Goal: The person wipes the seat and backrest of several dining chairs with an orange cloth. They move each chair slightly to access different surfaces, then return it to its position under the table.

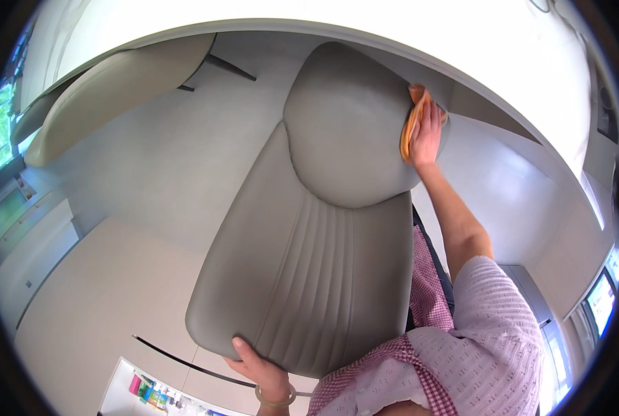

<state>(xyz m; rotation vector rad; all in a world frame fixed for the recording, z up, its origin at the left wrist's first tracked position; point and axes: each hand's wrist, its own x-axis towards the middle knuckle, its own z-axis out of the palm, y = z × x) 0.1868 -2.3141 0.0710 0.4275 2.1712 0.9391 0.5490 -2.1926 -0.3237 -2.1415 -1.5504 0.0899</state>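
Observation:
A grey upholstered chair fills the middle of the head view, its backrest (309, 281) ribbed with vertical seams and its rounded seat (351, 125) beyond. My left hand (260, 368) grips the top edge of the backrest, thumb on the front face and the fingers mostly hidden behind it. An orange cloth (408, 136) is pressed under my right hand (428, 135) against the right side edge of the seat. Part of the cloth sticks out past my fingertips.
A white table (309, 13) curves over the far end of the seat. Another chair (117, 88), beige, stands at the upper left with dark legs. Behind the backrest, a white shelf niche (114, 390) holds several small coloured items. Light grey floor (174, 156) lies between the chairs.

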